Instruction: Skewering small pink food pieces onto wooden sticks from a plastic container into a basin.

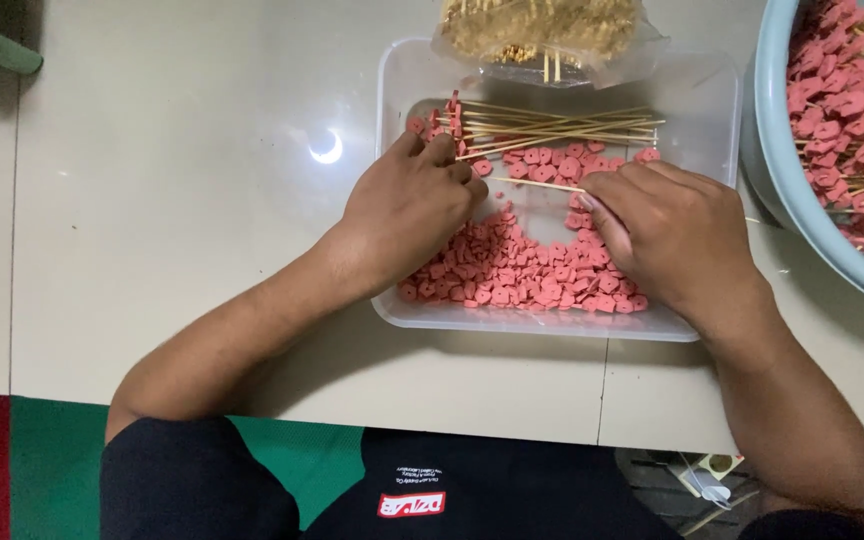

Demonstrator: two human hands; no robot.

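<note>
Reaching into the clear plastic tray, left hand curled, fingertips pinched on pink slices beside the laid bundle of bare skewers, handy for loading; right hand clamped on one thin skewer, tip aimed leftward over loose pink slices; filled skewers heaped in blue basin at far right

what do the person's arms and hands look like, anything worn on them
Both arms are bare from above the elbow down: no sleeves reach the forearms, and no gloves, watch, rings or bands show on the left hand or the right hand. Fingernails are short where visible. The only clothing in view is dark, black fabric at the bottom of the picture, with a small red and white printed patch.
</note>
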